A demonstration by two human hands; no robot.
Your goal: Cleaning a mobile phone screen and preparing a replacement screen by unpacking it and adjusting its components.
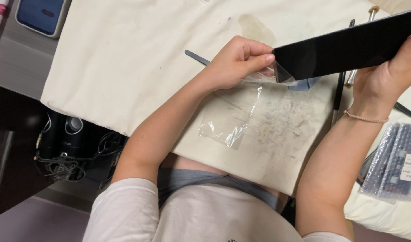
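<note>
Just now the left hand [234, 60] pinches a clear plastic film [232, 114] between thumb and fingertips, right at the near corner of a flat black panel [344, 47] — the film is lifted off that corner and trails down in a loose, crinkled sheet onto the cream cloth [138, 58] below. The right hand [387, 76] grips the panel at its other end, fingers wrapped behind it and the heel of the palm beneath, holding it tilted on edge above the work surface; a thin braided bracelet [366, 118] circles that wrist. The cloth is stained, with a brownish patch near the top and a mottled grey-brown area under the panel. Thin dark tools lie on it: a flat spudger [196, 57] pokes out behind the left hand, and slim rods [339, 96] run down beneath the panel, one with a metal shaft. A small blue-grey piece [304, 84] sits just under the panel's corner. At the right edge a part wrapped in bubble wrap [393, 161] rests on the cloth, near the right forearm. Beyond the cloth's left edge — down below — stand black speakers [66, 139] with tangled cables, and a blue device [40, 15] lies at the top left.
</note>
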